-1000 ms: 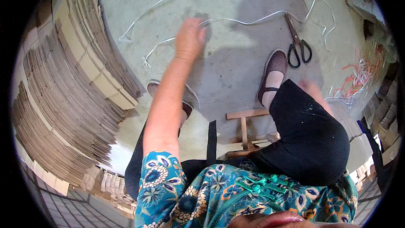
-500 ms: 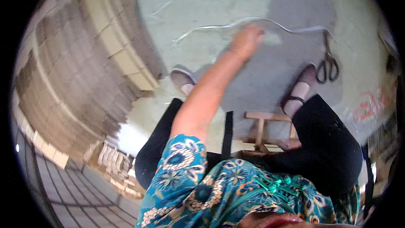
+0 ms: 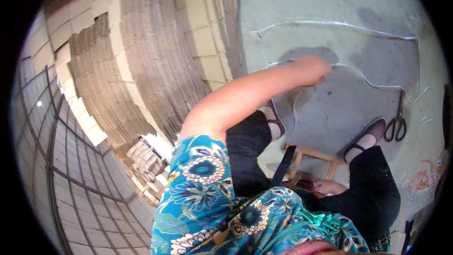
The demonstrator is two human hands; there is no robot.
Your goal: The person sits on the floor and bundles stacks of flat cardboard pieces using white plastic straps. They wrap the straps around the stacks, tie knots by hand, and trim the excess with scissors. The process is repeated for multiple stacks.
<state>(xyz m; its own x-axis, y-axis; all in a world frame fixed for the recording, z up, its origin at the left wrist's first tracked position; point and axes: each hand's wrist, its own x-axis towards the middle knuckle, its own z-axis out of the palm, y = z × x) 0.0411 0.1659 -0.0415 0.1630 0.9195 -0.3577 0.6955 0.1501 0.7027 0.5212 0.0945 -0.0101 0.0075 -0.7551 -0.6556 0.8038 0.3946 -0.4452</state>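
My left hand [image 3: 312, 71] reaches out over the floor, its fingers curled closed and slightly blurred. A thin whitish plastic strap [image 3: 367, 79] shows on both sides of that hand; whether the fingers grip it is hidden. My right hand [image 3: 331, 187] is low between my knees at a small wooden stool [image 3: 315, 152], beside a dark patch; its fingers are mostly hidden. Black-handled scissors [image 3: 396, 127] lie on the floor next to my right shoe [image 3: 369, 139], their blades by the strap. A second whitish strap [image 3: 337, 23] lies farther off.
Tall stacks of flat cardboard [image 3: 146, 52] rise along the left. A heap of smaller cardboard pieces [image 3: 146, 158] sits at the lower left near a barred window wall [image 3: 71, 160]. Tangled red and white strips [image 3: 424, 177] lie at the right. My left shoe [image 3: 273, 119] is near the stacks.
The view has turned left, so the floor things appear farther right and lower. My left hand is more tightly curled. A thin pale strand now shows by my left shoe.
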